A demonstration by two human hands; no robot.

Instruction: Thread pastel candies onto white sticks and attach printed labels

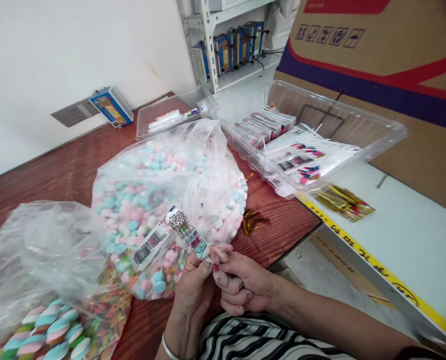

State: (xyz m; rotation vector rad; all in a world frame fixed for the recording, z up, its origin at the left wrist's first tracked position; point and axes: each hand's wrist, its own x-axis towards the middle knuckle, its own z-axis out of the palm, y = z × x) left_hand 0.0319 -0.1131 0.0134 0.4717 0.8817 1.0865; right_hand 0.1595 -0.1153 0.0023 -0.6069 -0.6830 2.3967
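Observation:
A small printed plastic packet (187, 232) points up and away from my hands, its lower end gathered between my fingers. My left hand (193, 286) is closed on that lower end, thumb on top. From the right, my right hand (247, 282) meets it with fingers curled and tips pinched at the packet's gathered end. A small red bit shows between the fingers; what it belongs to is hidden. Just beyond lies a second printed packet (151, 245) on a large clear bag of pastel marshmallows (129, 200). Gold twist ties (255, 221) lie on the wooden table to the right.
At lower left sits another bag (50, 250) with twisted marshmallows and gummy candies. A clear plastic bin (380, 135) holds printed packets and white sticks. Behind the bags is a shallow clear tray (144, 122). More gold ties (345, 202) lie beside a large carton (395, 60).

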